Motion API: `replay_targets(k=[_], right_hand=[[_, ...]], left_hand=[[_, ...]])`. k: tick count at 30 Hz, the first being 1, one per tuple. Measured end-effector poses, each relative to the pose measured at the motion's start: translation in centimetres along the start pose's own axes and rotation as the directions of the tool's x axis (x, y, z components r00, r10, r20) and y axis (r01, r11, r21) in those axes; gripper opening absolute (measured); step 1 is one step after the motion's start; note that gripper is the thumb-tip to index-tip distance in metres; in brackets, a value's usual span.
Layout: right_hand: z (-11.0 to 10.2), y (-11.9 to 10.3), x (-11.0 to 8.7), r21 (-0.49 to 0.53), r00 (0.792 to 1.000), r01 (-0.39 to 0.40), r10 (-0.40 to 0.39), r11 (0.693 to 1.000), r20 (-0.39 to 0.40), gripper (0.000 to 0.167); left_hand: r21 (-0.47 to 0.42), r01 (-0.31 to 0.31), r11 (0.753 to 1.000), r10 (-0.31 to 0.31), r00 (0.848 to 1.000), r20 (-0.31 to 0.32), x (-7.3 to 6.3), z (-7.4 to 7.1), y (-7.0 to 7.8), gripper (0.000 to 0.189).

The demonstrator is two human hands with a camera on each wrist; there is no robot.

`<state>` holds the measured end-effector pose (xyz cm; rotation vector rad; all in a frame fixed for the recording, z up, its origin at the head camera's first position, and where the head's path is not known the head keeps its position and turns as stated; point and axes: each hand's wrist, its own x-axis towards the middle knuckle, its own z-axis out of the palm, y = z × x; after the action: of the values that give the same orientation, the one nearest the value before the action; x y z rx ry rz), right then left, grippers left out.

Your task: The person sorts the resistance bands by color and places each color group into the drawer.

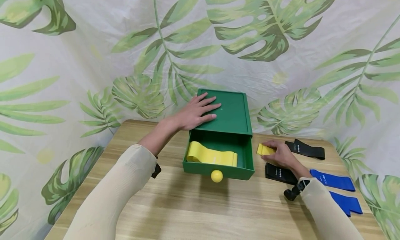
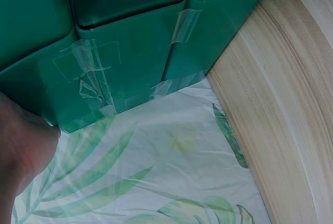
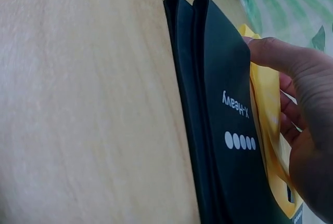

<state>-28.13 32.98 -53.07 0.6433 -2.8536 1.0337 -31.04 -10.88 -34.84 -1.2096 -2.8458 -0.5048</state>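
At the left, the left hand (image 1: 201,111) lies with its fingers spread wide over the top of the green box (image 1: 233,111), gripping nothing; if that palm pressed unevenly or lifted away, a push or tug on the drawer could probably slide the box across the table (image 1: 150,202). Below the top, the drawer (image 1: 194,168) stands pulled out over the table, so heavy pressure on its front might tip it downward, as it appears to have little beneath it there. In the drawer lies a yellow band (image 1: 215,157), bowed up in a loop at its left end; that raised curve could catch under the box's upper edge if the drawer were slid in with the band unflattened. The yellow knob (image 1: 217,176) sits on the front wall, free of both hands. Just right of the drawer, the right hand (image 1: 281,155) pinches the folded yellow strip (image 1: 265,149) between thumb and fingers; a slack pinch might let its folds spring apart. The near black band (image 1: 276,171), marked X-Heavy, lies close beside that hand, so a low sweep could drag it along. The far black band (image 1: 309,150) rests behind the hand, and at the far right the two blue bands (image 1: 337,181) lie by the forearm, where a sleeve could brush them out of place.
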Motion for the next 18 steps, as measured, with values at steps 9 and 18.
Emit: replay_targets(k=[9,18], right_hand=[[-0.02,-0.16,0.03,-0.032,1.000,0.001,-0.002,0.999,-0.015,0.056],[0.24,-0.01,-0.05,-0.004,1.000,-0.010,0.009,1.000,-0.026,0.053]], left_hand=[[-0.009,0.003,1.000,-0.003,1.000,0.001,-0.07,0.00,0.12,0.057],[-0.010,0.009,1.000,-0.009,1.000,0.003,-0.12,-0.03,0.13,0.057]])
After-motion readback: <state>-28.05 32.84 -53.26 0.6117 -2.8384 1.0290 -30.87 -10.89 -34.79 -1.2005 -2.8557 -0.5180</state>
